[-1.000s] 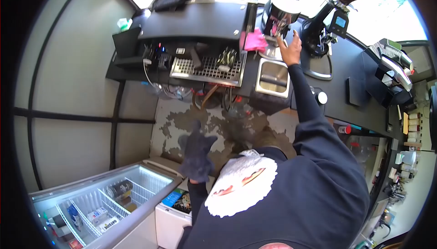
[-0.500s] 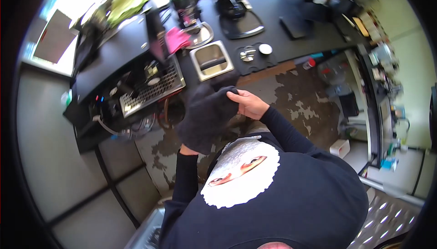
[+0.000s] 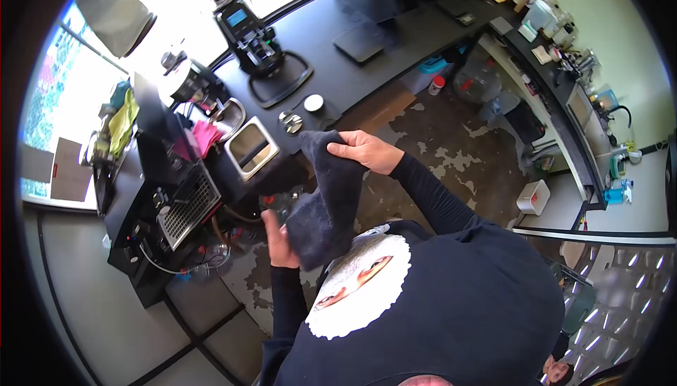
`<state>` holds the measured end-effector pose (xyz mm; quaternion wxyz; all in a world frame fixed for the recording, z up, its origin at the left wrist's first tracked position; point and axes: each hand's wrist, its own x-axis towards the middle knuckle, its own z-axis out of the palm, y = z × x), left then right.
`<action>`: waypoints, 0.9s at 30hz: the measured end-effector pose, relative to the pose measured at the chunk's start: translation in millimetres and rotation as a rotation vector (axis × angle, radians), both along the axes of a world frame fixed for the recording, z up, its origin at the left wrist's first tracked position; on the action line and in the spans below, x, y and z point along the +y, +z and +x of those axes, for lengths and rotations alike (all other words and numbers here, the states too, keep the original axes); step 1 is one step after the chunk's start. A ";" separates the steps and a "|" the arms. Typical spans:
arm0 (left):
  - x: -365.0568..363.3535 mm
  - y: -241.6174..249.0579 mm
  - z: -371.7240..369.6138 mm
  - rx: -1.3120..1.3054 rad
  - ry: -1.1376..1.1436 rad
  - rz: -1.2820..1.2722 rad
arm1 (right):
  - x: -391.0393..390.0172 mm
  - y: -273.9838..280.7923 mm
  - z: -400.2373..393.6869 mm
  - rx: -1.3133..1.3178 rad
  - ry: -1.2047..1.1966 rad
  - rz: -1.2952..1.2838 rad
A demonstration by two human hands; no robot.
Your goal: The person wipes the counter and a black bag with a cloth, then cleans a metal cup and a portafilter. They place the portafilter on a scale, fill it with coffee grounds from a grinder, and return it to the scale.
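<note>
A dark grey cloth (image 3: 326, 206) hangs folded in front of my body, above the floor. My right hand (image 3: 370, 152) pinches its upper corner between thumb and fingers. At the cloth's lower left edge is my left hand (image 3: 281, 243), its thumb pointing up and its fingers partly hidden by the fabric, holding that side. Beyond the cloth, a steel knock box (image 3: 252, 147) with a dark bar across it is set at the counter's edge. A shiny metal piece (image 3: 290, 122) and a white-topped round container (image 3: 314, 103) lie to its right.
A coffee grinder (image 3: 250, 37) with a lit screen stands at the back of the black counter (image 3: 321, 72). An espresso machine with a drip grate (image 3: 190, 209) is at left, near a pink cloth (image 3: 206, 136). Shelving (image 3: 543, 107) runs along the right. A person (image 3: 557, 370) shows at lower right.
My view has turned to the right. The cloth, draped over my left hand before, now hangs folded, and my left thumb shows beside its edge. My right hand still pinches the corner.
</note>
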<state>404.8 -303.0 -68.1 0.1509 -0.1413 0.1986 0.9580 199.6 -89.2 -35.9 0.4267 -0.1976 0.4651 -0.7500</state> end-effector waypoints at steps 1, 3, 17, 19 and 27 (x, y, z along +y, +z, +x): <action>19.4 2.3 -13.5 0.008 -0.015 -0.006 | 14.4 -6.0 -9.1 0.106 0.004 0.072; 63.4 10.2 -42.0 0.018 0.051 -0.509 | 52.6 -12.3 -24.5 0.151 -0.019 0.137; 173.7 -17.6 -181.1 0.004 -0.465 -0.425 | 243.4 -50.8 13.5 -0.254 -0.503 0.241; 177.5 -6.2 -196.8 0.034 -0.503 -0.408 | 258.0 -47.0 12.3 -0.297 -0.613 0.068; 147.1 189.6 -274.0 1.355 0.107 -1.536 | 294.0 166.4 -11.5 0.879 -0.778 0.342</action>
